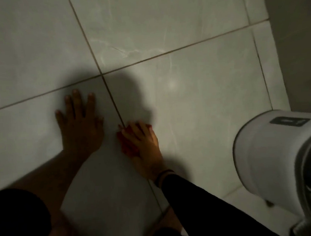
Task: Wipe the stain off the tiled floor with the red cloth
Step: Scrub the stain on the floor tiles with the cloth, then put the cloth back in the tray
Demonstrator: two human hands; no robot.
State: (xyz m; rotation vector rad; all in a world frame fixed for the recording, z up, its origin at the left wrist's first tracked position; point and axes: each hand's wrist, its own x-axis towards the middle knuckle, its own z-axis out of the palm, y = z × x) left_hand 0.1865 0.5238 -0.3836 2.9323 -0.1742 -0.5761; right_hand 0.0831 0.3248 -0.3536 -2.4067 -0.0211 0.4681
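Note:
My right hand presses the red cloth flat on the pale tiled floor, right beside a dark grout line. The cloth is bunched under my palm and fingers, showing mostly on the left side of the hand. My left hand lies flat on the neighbouring tile to the left, fingers spread, holding nothing. A dark shadow covers the floor just beyond both hands. No stain can be made out in the dim light.
A white bucket with a dark label lies on its side at the right, close to my right forearm. A grey wall rises at the far right. My knees show at the bottom edge.

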